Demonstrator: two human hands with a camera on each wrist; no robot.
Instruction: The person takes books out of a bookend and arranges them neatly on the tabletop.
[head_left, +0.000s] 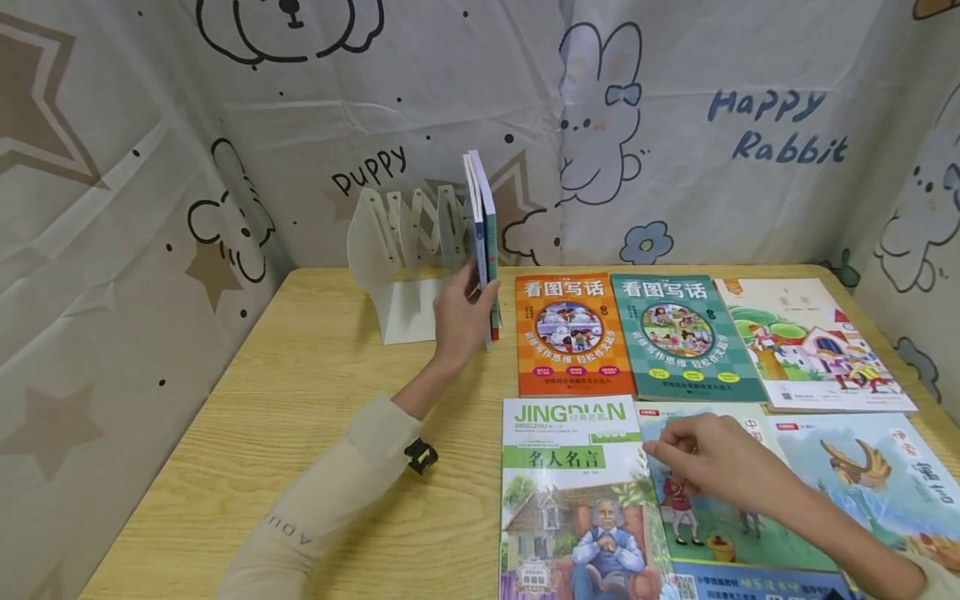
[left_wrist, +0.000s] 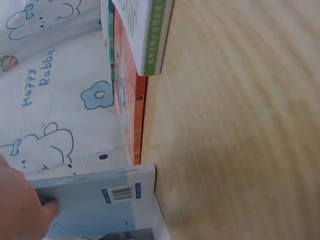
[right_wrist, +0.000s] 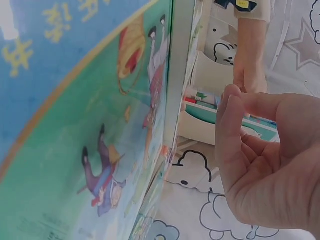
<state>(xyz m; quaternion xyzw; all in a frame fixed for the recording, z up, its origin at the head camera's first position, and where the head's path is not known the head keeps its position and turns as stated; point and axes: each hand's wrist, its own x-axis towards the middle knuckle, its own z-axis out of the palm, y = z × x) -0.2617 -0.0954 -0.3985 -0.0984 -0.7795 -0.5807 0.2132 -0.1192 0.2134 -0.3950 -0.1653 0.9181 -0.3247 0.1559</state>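
Note:
My left hand [head_left: 462,315] holds the lower part of two thin upright books [head_left: 482,225] at the right end of a white expandable bookend [head_left: 408,308]. Its thumb is on the right side and its fingers are on the left. In the left wrist view, the left hand [left_wrist: 20,205] lies against a pale blue back cover [left_wrist: 107,197] with a barcode. My right hand [head_left: 720,454] hovers above a flat green-and-blue book [head_left: 705,533], its fingers loosely curled and holding nothing. The right wrist view also shows this hand [right_wrist: 270,155] with nothing in it.
An orange book [head_left: 573,333], a teal book [head_left: 686,337] and a white illustrated book [head_left: 817,342] lie along the back. In front lie a white-and-green book [head_left: 577,500] and a blue book with a bird [head_left: 870,475]. Printed cloth [head_left: 450,100] hangs behind the wooden table [head_left: 300,392].

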